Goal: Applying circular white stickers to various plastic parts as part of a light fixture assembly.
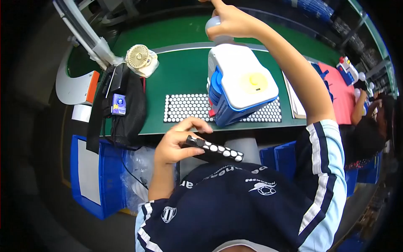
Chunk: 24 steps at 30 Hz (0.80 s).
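Observation:
In my left hand (178, 143) I grip a black strip with round white dots (220, 150), held tilted in front of my chest. The thumb lies along its near side. My right arm reaches over to the far side of a white and blue machine (239, 75). There my right hand (233, 21) curls around a pale rounded knob (213, 26), with one finger stretched toward the top edge of the view. The machine stands on the green table, partly over a black sheet covered with white dots (184, 107). My hand hides part of the knob.
A small cream fan (140, 58) and a black bag (132, 98) with a purple packet (119, 105) lie at the left. Blue bins (105, 180) stand below. Papers (294, 94) lie right of the machine; farther right a person works beside a similar machine (348, 71).

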Motion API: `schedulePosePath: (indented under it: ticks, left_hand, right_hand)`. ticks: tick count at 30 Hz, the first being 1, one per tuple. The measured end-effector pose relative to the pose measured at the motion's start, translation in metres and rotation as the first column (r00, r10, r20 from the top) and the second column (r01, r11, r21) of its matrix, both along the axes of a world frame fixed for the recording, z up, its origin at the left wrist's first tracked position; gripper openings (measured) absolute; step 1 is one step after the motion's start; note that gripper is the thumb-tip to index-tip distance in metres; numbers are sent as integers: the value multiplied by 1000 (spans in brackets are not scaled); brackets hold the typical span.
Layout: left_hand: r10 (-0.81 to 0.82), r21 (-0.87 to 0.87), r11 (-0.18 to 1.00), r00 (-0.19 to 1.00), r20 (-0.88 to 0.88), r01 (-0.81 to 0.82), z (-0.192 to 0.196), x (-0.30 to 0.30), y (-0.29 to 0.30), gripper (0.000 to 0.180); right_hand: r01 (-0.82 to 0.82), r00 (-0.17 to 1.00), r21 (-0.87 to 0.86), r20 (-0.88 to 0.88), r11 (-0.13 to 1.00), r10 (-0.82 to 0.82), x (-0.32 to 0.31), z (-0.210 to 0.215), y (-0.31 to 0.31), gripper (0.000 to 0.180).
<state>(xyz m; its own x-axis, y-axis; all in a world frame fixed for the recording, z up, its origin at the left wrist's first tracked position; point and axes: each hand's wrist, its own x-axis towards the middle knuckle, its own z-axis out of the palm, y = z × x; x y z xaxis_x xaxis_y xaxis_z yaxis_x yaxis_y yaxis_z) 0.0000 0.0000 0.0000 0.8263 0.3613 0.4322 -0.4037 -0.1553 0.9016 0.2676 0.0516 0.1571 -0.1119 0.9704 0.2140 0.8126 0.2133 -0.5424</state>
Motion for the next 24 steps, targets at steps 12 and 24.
schedulePosePath:
  ticks: [12, 24]
  left_hand:
    - [301, 685, 692, 954, 11, -226, 37, 61, 4, 19]
    - [312, 602, 751, 949, 39, -271, 34, 76, 18, 22]
  right_hand:
    - [69, 997, 145, -26, 987, -66, 14, -71, 32, 82]
    - [371, 302, 284, -937, 884, 174, 31, -124, -126, 12]
